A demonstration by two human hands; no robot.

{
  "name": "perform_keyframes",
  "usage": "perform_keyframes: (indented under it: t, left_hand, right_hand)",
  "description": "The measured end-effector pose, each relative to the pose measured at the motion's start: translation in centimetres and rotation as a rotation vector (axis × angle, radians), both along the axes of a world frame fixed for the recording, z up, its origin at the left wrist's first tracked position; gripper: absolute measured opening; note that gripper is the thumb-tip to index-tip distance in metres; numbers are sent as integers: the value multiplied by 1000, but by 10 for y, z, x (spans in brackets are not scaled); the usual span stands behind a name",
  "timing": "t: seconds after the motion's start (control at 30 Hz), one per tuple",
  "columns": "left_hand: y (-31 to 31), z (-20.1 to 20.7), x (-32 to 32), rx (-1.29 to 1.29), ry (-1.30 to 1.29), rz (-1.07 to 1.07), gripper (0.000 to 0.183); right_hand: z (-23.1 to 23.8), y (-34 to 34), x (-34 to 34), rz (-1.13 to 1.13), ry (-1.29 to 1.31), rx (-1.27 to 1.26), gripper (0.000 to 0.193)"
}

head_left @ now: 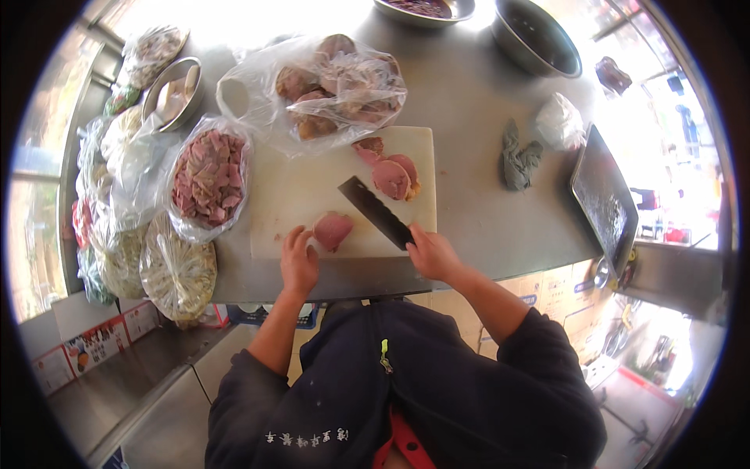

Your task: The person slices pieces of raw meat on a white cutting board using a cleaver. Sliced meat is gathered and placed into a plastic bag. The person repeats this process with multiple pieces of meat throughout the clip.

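My right hand (431,254) grips the handle of a dark-bladed cleaver (373,209), whose blade slants up and left over the white cutting board (269,195). Left of the blade lies a pink piece of meat (333,231) with a smooth cut face. My left hand (299,262) is at the left side of this piece, fingers apart and not wrapped around it; whether the fingertips touch it I cannot tell. Farther back on the board, more cut pieces of meat (393,179) lie together beyond the cleaver.
A clear bag of meat chunks (312,105) overlaps the board's far edge. Left of the board sits a bag of sliced pink meat (209,178), beside several filled bags (178,270). A metal basin (537,39), crumpled grey bag (519,156) and dark tray (603,199) stand right.
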State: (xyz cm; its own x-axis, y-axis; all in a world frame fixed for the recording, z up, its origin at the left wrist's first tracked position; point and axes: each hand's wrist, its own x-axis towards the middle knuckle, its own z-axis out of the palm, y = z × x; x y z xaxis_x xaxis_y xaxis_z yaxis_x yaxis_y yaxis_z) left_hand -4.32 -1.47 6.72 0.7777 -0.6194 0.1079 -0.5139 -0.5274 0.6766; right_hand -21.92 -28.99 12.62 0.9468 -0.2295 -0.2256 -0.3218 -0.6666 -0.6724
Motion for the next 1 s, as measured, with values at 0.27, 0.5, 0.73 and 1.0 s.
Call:
perform_keyframes:
  t: [0.27,0.5,0.73,1.0]
  left_hand:
    - [-35,3,-8,-10,-152,-223,46]
    - [-36,-4,6,26,-109,-234,45]
    - [-35,-1,13,-16,-70,-265,48]
    - [-25,-8,18,-13,-29,-307,46]
  right_hand:
    - [19,3,98,478,-39,-304,22]
    - [37,21,130,607,176,-375,28]
    - [-12,28,136,580,11,-414,34]
    - [-15,44,127,530,11,-462,39]
